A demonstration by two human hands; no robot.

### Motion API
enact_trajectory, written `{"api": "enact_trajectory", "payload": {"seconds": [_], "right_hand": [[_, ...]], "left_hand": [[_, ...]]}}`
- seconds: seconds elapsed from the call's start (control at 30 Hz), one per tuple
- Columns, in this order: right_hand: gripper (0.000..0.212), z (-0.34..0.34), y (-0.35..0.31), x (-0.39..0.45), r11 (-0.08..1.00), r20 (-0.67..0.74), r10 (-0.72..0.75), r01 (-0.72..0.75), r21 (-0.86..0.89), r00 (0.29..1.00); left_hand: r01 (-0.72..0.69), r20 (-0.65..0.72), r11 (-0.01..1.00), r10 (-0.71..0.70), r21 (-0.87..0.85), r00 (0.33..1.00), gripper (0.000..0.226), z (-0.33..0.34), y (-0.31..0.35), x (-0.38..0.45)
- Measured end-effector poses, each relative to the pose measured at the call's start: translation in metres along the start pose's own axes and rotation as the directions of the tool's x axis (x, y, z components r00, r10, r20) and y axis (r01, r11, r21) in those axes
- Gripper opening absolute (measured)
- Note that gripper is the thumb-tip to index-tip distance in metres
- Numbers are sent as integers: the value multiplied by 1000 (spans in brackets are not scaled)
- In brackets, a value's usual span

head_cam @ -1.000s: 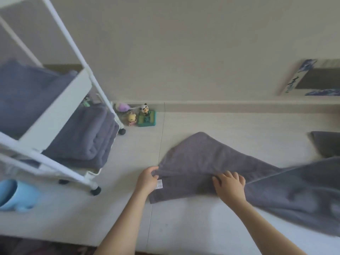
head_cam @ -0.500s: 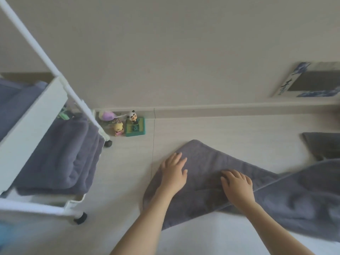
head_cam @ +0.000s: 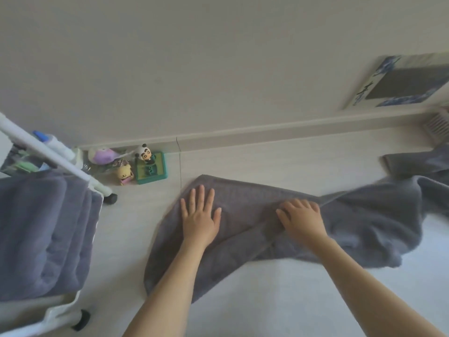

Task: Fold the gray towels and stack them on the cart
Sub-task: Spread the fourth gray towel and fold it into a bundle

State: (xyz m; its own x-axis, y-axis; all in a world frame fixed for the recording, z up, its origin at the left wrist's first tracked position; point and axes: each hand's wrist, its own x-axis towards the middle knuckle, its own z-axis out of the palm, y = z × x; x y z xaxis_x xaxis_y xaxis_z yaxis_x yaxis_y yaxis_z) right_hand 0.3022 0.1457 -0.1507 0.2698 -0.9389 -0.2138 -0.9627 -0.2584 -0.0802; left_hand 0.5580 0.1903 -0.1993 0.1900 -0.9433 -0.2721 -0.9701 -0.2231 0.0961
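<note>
both bare forearms reach forward from the bottom edge of the view, angling inward toward each other. the left hand lies palm down, its fingers straight, slightly spread and pointing away from the person, the thumb held out to the right side; the whole palm presses flat on the gray towel. the right hand sits level with it and a little apart, also palm down, but its fingers are bent at the knuckles and bunched, the tips tucked down into a fold of the towel. the right wrist bends slightly inward. the two hands do not touch.
</note>
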Motion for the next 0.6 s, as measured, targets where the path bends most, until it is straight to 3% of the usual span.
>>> {"api": "enact_trajectory", "payload": {"seconds": [0.1,0.13,0.23,0.3,0.43,0.5,0.6], "right_hand": [[44,-11,22,12,992,24,87,-85,-97,996],[44,-13,27,14,991,36,81,-77,-111,996],[45,-14,39,16,995,73,4,3,-100,997],[47,-18,44,13,992,50,-55,60,-110,997],[52,-31,66,-6,997,-172,-77,74,-26,982],[47,-37,75,-26,993,-347,-109,121,11,932],[43,-39,87,-66,991,-443,-119,137,9,888]], "left_hand": [[148,10,987,-148,-56,989,61,-17,4,8],[135,-3,987,-135,-87,991,60,-20,14,12],[-182,-6,967,184,-180,983,57,-25,63,14],[-285,105,931,314,-227,944,56,-19,88,10],[-174,251,966,220,-193,943,59,-13,104,16],[-126,271,970,180,-206,946,61,-18,101,20],[-53,260,986,93,-155,961,65,-18,94,23]]}}
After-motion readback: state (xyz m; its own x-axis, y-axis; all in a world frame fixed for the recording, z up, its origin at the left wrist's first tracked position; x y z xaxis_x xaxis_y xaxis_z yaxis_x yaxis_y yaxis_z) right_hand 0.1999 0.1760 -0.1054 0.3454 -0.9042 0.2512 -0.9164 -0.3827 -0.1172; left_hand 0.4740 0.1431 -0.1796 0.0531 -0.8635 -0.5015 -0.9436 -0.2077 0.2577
